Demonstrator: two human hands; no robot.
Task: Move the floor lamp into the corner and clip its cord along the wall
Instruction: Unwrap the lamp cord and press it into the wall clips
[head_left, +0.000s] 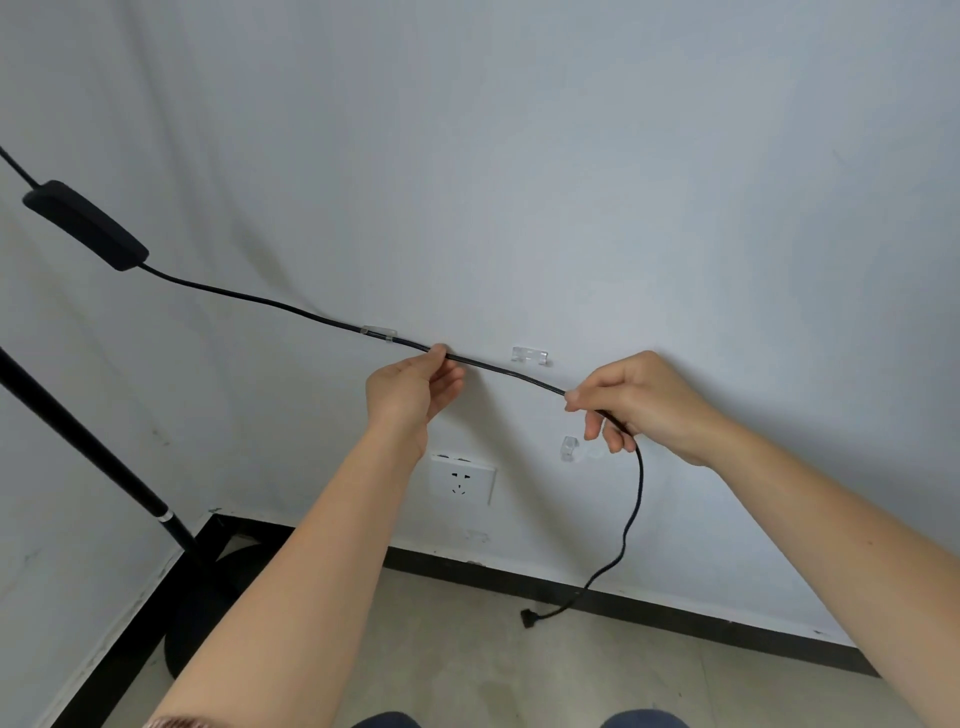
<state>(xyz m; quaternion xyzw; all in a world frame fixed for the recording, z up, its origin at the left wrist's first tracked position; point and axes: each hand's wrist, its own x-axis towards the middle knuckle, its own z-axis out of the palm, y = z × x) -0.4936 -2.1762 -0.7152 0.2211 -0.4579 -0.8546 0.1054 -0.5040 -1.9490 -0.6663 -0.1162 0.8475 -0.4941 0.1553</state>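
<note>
Left hand (410, 387): pinching my cord (249, 299) just right of the first clip (378, 332), which holds it. Right hand (641, 402): gripping the cord below the empty second clip (530, 355); plug (529, 618) on floor (519, 670). Lamp (78, 426) in corner.

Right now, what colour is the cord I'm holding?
Black. The cord shows best in the head view, stretched between both hands against the white wall.
</note>
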